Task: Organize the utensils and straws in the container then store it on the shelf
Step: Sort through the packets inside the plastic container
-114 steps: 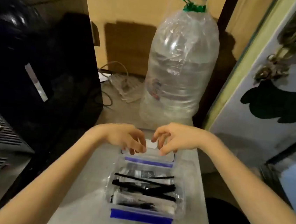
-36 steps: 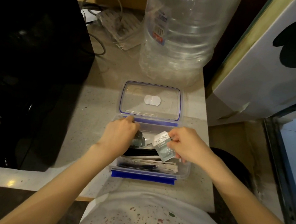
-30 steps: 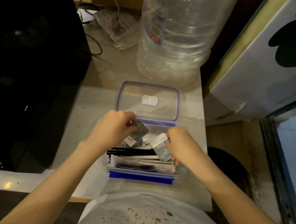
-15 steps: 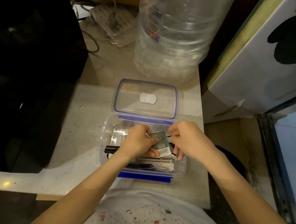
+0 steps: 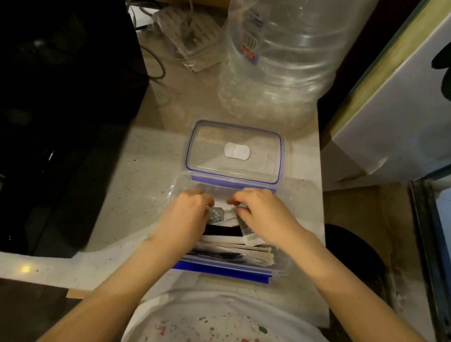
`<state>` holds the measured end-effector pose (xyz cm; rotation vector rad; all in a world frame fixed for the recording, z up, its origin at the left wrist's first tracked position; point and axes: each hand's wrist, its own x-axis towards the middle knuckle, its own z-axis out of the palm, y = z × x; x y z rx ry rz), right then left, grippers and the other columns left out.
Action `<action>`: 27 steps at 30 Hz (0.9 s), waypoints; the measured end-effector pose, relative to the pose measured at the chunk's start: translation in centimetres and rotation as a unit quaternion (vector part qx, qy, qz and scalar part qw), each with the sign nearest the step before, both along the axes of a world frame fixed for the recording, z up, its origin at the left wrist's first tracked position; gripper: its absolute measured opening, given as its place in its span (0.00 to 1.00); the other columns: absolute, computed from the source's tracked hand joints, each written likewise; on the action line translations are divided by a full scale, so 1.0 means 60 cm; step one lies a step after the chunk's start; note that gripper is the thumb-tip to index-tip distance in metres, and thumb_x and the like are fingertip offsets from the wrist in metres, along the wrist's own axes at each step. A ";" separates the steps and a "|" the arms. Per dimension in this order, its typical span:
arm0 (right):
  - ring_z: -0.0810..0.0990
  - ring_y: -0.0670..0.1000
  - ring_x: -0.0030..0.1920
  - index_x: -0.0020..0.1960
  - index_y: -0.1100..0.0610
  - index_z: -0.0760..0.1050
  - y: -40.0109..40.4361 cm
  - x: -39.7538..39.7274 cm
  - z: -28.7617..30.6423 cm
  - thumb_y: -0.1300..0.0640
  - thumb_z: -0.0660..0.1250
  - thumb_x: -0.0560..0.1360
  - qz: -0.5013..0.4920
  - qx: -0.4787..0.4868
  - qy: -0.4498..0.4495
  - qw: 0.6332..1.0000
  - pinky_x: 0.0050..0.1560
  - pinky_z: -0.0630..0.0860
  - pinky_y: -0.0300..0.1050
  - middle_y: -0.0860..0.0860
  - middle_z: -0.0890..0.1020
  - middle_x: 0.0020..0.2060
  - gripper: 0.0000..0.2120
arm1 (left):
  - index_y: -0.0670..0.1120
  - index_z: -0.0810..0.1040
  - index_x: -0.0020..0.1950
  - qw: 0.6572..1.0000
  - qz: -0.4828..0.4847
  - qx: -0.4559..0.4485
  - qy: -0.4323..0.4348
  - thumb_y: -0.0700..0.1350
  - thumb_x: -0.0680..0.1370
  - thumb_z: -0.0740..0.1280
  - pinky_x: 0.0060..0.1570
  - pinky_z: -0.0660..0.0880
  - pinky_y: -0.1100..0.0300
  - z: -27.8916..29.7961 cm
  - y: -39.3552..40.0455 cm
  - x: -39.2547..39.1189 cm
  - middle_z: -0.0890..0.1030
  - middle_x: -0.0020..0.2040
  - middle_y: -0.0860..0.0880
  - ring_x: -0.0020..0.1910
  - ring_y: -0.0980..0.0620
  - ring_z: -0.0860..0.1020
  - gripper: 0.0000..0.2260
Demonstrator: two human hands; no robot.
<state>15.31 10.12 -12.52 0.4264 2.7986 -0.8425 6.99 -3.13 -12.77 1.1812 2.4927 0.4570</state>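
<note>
From the head view I see the clear container [image 5: 284,263] sitting on the pale speckled desk [image 5: 133,189], close to the near edge, with its blue clip along the front side. Its lid [image 5: 234,151] lies flat on the desk just behind it, touching the container's far rim, blue seal around the border and a white patch in the middle.

Both of my hands are down inside the container. My left hand [image 5: 186,219] is over the left half, fingers curled onto a small grey sachet [image 5: 216,215]; it looks like a pinch, though the fingertips are partly hidden. My right hand [image 5: 264,216] is over the right half, fingers curled down on a second sachet [image 5: 251,236] whose printed white end sticks out beneath the palm.

Under and in front of the hands I see black utensils [image 5: 222,229] lying crosswise, and nearer me a row of paper-wrapped straws [image 5: 238,251] lying side by side along the front wall.

Behind the lid stands a big clear water bottle [image 5: 281,51]. To its left a power strip [image 5: 188,38] with a cable lies on the desk. A black appliance [image 5: 48,68] fills the left side, and a white panel [image 5: 406,106] leans at the right
</note>
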 end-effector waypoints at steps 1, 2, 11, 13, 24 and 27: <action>0.79 0.52 0.52 0.59 0.57 0.76 -0.004 -0.007 -0.006 0.62 0.63 0.76 0.018 0.007 0.000 1.000 0.51 0.74 0.43 0.54 0.81 0.54 0.12 | 0.41 0.78 0.54 1.000 -0.011 -0.024 0.005 0.35 0.76 0.63 0.51 0.75 0.57 0.001 -0.006 -0.005 0.79 0.54 0.43 0.50 0.46 0.78 0.09; 0.79 0.52 0.51 0.58 0.57 0.76 -0.008 -0.015 -0.012 0.61 0.64 0.76 0.035 0.019 -0.002 0.999 0.50 0.75 0.44 0.54 0.81 0.53 0.12 | 0.41 0.78 0.54 0.999 -0.017 -0.048 0.004 0.35 0.76 0.63 0.52 0.75 0.59 0.003 -0.009 -0.007 0.79 0.55 0.43 0.50 0.47 0.78 0.09; 0.71 0.49 0.37 0.48 0.59 0.77 -0.035 -0.052 -0.033 0.59 0.68 0.74 0.090 0.116 -0.011 0.989 0.36 0.66 0.43 0.55 0.79 0.47 0.05 | 0.41 0.77 0.50 0.991 -0.027 -0.124 0.037 0.35 0.77 0.61 0.50 0.76 0.58 -0.005 0.000 0.000 0.79 0.52 0.42 0.48 0.48 0.79 0.07; 0.72 0.49 0.38 0.49 0.59 0.76 -0.036 -0.051 -0.034 0.60 0.67 0.74 0.093 0.111 -0.012 0.989 0.37 0.67 0.42 0.55 0.78 0.48 0.05 | 0.42 0.77 0.49 0.989 -0.024 -0.137 0.052 0.35 0.76 0.61 0.43 0.75 0.59 -0.006 -0.005 0.005 0.79 0.51 0.43 0.45 0.48 0.79 0.07; 0.76 0.46 0.43 0.54 0.54 0.77 -0.006 -0.024 0.018 0.61 0.68 0.73 -0.019 -0.014 0.078 0.997 0.47 0.75 0.41 0.48 0.79 0.46 0.10 | 0.45 0.77 0.47 0.990 -0.032 -0.117 0.071 0.35 0.75 0.61 0.34 0.67 0.59 -0.012 -0.026 0.014 0.79 0.48 0.47 0.44 0.46 0.78 0.07; 0.76 0.44 0.43 0.54 0.56 0.78 0.033 0.004 0.048 0.59 0.67 0.73 -0.062 -0.029 0.082 0.994 0.45 0.71 0.34 0.47 0.80 0.45 0.09 | 0.44 0.77 0.46 0.992 -0.038 -0.106 0.055 0.34 0.75 0.62 0.35 0.71 0.59 -0.019 -0.025 0.008 0.79 0.48 0.47 0.42 0.48 0.78 0.08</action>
